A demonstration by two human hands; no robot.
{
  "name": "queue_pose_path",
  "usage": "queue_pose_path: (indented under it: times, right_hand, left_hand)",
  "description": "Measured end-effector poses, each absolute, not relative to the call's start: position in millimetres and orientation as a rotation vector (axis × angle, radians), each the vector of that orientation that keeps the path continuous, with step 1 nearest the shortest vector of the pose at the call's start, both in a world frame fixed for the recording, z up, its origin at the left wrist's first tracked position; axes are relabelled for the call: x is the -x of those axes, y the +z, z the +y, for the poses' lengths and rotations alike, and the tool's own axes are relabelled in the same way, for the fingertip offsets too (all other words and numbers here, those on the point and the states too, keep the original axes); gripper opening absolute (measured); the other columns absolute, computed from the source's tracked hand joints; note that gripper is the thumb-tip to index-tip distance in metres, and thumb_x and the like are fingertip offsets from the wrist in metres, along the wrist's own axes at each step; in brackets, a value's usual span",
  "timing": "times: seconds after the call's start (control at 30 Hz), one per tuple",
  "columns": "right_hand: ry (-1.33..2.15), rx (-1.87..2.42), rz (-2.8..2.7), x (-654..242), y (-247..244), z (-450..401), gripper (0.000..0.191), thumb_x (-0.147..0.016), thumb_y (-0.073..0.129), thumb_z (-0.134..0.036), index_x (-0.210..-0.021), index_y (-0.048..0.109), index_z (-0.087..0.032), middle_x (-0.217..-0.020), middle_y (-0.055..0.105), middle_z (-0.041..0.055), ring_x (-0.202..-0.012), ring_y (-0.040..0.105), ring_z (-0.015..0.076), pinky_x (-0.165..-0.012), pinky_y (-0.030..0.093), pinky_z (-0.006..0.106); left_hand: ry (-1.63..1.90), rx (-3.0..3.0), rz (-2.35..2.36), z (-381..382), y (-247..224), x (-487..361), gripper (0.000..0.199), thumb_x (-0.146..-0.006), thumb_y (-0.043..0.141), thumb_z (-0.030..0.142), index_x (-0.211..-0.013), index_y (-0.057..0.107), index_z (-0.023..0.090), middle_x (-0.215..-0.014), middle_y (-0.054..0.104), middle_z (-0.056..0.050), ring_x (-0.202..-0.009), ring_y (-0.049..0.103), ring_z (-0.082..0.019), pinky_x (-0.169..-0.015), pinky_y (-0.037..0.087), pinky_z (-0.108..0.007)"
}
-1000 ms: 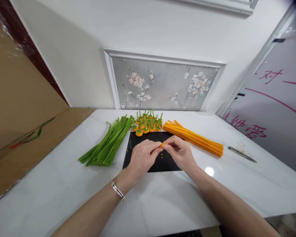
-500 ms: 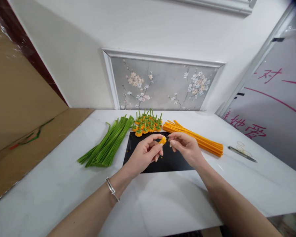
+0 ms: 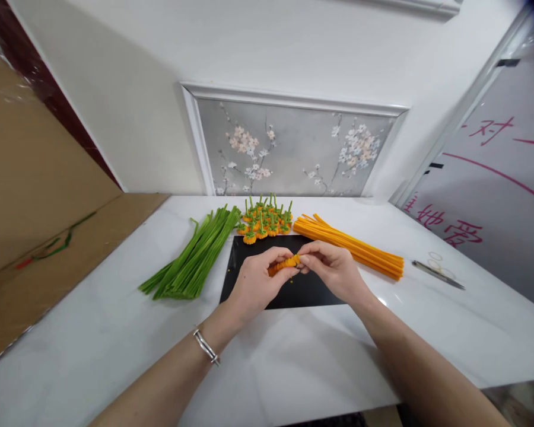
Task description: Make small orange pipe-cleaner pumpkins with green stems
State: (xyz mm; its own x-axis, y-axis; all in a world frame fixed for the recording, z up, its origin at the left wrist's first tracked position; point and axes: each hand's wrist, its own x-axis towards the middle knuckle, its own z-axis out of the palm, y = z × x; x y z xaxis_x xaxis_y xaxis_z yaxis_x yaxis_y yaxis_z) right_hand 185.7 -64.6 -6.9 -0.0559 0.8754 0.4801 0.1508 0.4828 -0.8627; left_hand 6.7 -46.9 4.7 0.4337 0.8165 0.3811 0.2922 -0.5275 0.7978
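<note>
A coiled orange pipe cleaner (image 3: 285, 264) spans the gap between my two hands, above a black mat (image 3: 305, 292). My left hand (image 3: 260, 276) is closed round its left part. At its right end, the thumb and fingers of my right hand (image 3: 331, 267) pinch the tip. Behind the mat stand several small orange pumpkin-like pieces with green stems (image 3: 267, 219). Left of the mat lies a bundle of green pipe cleaners (image 3: 193, 255). A bundle of orange pipe cleaners (image 3: 351, 246) rests beyond my right hand.
On the right of the white table (image 3: 115, 350) lie scissors or a similar slim metal tool (image 3: 438, 274) and thin rings (image 3: 436, 264). Cardboard (image 3: 44, 249) borders the left side. A wall with a framed flower panel (image 3: 293, 148) rises behind, and a whiteboard (image 3: 493, 172) stands right.
My right hand has moved left to meet my left hand and now pinches the end of the orange coil. The coil has turned sideways and shows more of its length.
</note>
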Motion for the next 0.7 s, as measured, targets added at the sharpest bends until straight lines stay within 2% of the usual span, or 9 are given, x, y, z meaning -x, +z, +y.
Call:
queue_pose_path:
  times: [0.13,0.33,0.5,0.6,0.7]
  right_hand:
    - [0.71,0.983,-1.423,-196,-8,-58,0.017,-0.08,0.067,-0.036,-0.084,0.067,-0.02,-0.072,0.068,0.001,-0.063,0.066,0.0162,-0.065,0.057,0.032]
    - [0.638,0.965,-1.392,-210,-5,-56,0.013,-0.077,0.069,-0.032,-0.083,0.069,-0.021,-0.077,0.07,0.0015,-0.066,0.066,0.0156,-0.068,0.056,0.033]
    - [0.553,0.991,-1.553,-212,-9,-55,0.01,-0.081,0.065,-0.028,-0.087,0.07,-0.022,-0.083,0.071,0.0027,-0.074,0.065,0.0176,-0.07,0.054,0.033]
    - [0.523,0.978,-1.646,-215,-8,-56,0.008,-0.082,0.064,-0.026,-0.086,0.07,-0.023,-0.088,0.071,0.0034,-0.082,0.065,0.0198,-0.074,0.054,0.035]
    - [0.503,0.965,-1.73,-215,-6,-57,0.007,-0.083,0.063,-0.023,-0.085,0.07,-0.023,-0.086,0.07,0.0031,-0.081,0.065,0.0196,-0.072,0.053,0.035]
  left_hand:
    - [0.94,-2.135,0.997,-40,9,2,0.045,-0.073,0.072,0.026,-0.117,0.061,0.024,-0.112,0.068,-0.002,-0.101,0.062,-0.021,-0.089,0.047,-0.03]
    - [0.807,-2.156,0.952,-37,16,7,0.027,-0.085,0.056,0.034,-0.104,0.069,0.019,-0.083,0.068,-0.001,-0.07,0.059,-0.016,-0.065,0.046,-0.025]
    - [0.945,-2.222,0.959,-40,18,5,0.02,-0.087,0.054,0.028,-0.094,0.071,0.02,-0.084,0.069,-0.002,-0.071,0.058,-0.015,-0.062,0.044,-0.024]
    - [1.019,-2.278,0.961,-39,17,6,0.017,-0.084,0.057,0.022,-0.094,0.071,0.022,-0.086,0.071,-0.002,-0.073,0.061,-0.016,-0.064,0.045,-0.025]
    - [1.045,-2.335,0.935,-38,13,7,0.017,-0.083,0.06,0.02,-0.094,0.072,0.023,-0.086,0.071,-0.001,-0.074,0.062,-0.016,-0.067,0.047,-0.026]
